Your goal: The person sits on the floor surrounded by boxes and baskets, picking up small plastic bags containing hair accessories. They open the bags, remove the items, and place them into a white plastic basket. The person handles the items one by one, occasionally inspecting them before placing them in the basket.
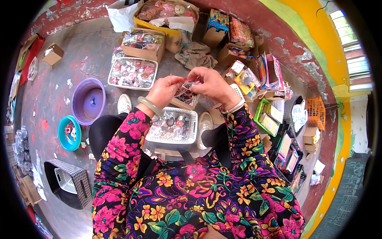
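Observation:
My left hand (164, 92), with a pale bangle at its wrist, pinches the left side of a small reddish and grey item (190, 84). My right hand (211, 86), wearing a white band, has its fingers closed on the right side of the same item. Its kind is too small and too covered by fingers to tell. Below the hands sits a cardboard box (190, 106) holding dark and reddish small goods, partly hidden. Nearer to me, between my feet, a white basket (193, 126) contains dark hair ties and clear plastic packets.
A white tray (112, 81) of packets stands ahead, beside a cardboard box (158, 54). Purple (76, 104) and teal basins (60, 137) are on the left, near a checked bin (81, 184). Boxes, a green basket (258, 112) and an orange crate (316, 113) crowd the right.

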`<act>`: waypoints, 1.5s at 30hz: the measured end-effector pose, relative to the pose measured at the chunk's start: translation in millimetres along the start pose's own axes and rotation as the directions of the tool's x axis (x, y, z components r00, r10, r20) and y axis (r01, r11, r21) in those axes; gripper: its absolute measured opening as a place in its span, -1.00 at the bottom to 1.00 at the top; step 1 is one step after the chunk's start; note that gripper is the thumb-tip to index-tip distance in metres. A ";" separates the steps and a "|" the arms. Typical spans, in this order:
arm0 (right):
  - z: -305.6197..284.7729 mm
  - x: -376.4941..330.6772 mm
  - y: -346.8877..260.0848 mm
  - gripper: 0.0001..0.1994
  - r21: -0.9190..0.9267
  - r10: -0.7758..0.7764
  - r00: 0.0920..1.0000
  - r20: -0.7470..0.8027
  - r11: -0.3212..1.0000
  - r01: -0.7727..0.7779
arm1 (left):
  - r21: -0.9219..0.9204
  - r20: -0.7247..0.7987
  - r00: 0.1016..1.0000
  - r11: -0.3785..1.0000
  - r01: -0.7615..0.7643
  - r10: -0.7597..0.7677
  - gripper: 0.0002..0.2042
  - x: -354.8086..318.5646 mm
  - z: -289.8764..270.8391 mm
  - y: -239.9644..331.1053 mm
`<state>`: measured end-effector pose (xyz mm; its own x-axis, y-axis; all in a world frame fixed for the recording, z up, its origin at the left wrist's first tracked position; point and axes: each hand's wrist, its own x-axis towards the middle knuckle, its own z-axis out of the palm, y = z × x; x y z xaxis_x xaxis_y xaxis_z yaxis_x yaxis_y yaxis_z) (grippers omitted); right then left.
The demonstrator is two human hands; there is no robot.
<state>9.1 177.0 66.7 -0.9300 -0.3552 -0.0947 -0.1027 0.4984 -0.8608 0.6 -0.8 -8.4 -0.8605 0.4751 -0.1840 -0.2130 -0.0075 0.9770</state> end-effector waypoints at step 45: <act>5.9 -1.3 -0.6 -0.86 -0.200 -0.478 0.859 0.185 0.837 0.509 | -0.366 0.180 0.958 0.888 0.277 -0.224 -0.76 -23.8 2.6 38.3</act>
<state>12.4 172.5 64.4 -0.6844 -0.6893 0.2375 -0.6297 0.3947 -0.6691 14.1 -10.0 33.7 -0.6929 0.6153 -0.3758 -0.5969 -0.1973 0.7776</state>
